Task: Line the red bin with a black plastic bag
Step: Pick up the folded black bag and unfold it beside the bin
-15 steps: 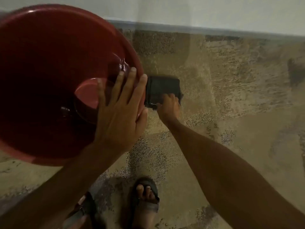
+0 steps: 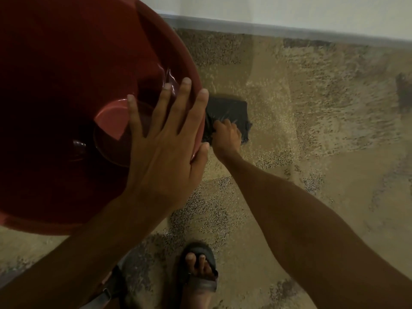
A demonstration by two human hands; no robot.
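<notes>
The round red bin (image 2: 55, 74) fills the upper left, its mouth facing me and its paler bottom visible deep inside. My left hand (image 2: 166, 150) grips the bin's right rim, fingers spread over the inside wall and thumb under the edge. A folded black plastic bag (image 2: 231, 110) lies on the floor just right of the bin's rim. My right hand (image 2: 226, 137) reaches down onto the bag and its fingers close on the near edge, crumpling the plastic there.
A speckled beige and grey floor (image 2: 312, 130) stretches to the right. The base of a white wall (image 2: 289, 30) runs along the top. My two sandalled feet (image 2: 198, 268) stand at the bottom centre, close to the bin.
My right hand has closed its fingers into the bag, which now looks creased. The bin appears larger and closer in view. My left hand keeps its hold on the rim.
</notes>
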